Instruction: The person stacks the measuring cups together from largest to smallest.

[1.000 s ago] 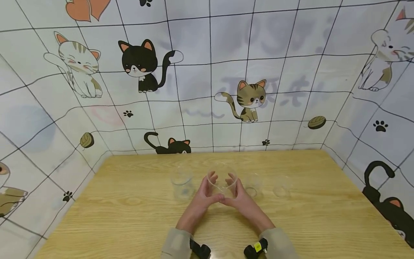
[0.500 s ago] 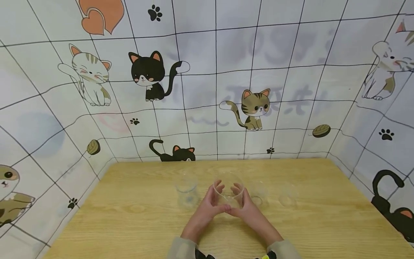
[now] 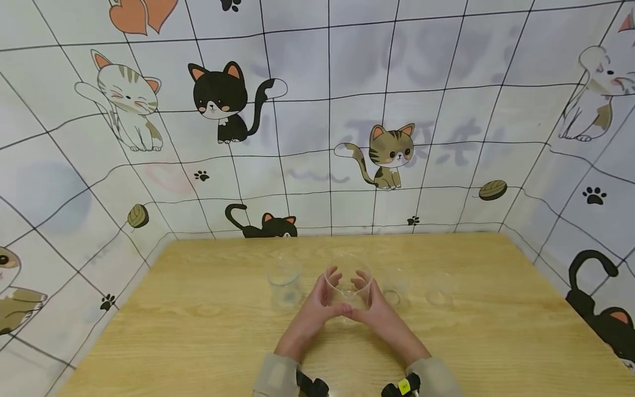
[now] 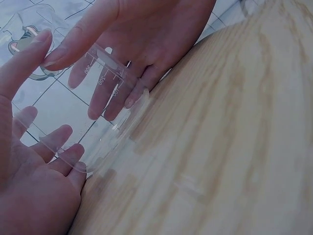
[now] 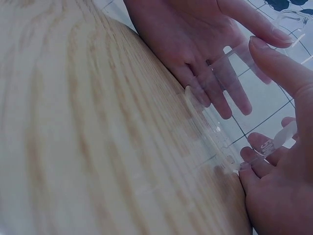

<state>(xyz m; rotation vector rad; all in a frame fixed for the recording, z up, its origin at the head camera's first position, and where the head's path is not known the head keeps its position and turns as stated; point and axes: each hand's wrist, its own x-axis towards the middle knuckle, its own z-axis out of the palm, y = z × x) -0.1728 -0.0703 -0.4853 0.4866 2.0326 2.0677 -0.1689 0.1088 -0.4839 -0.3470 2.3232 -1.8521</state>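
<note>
A clear measuring beaker [image 3: 348, 286] with white graduation marks stands on the wooden table, held from both sides. My left hand [image 3: 317, 302] curves round its left wall, and my right hand [image 3: 375, 304] round its right wall. The two thumbs meet at the near side in the head view. Through the transparent wall, several fingertips show at the far side. In the left wrist view the beaker's printed scale [image 4: 103, 73] lies in front of the right hand's fingers. Both hands sit low, close to the tabletop.
Left of the hands stands a tall clear container [image 3: 284, 284]. To the right are a small clear vessel [image 3: 392, 296] and another faint clear one [image 3: 439, 296]. The wooden table [image 3: 198, 342] ends at a cat-patterned sheet [image 3: 307, 132] at the back and sides.
The head view shifted down in the frame and then back up, so the scene moved with it. Both hands keep the same hold on the beaker, which stays in place.
</note>
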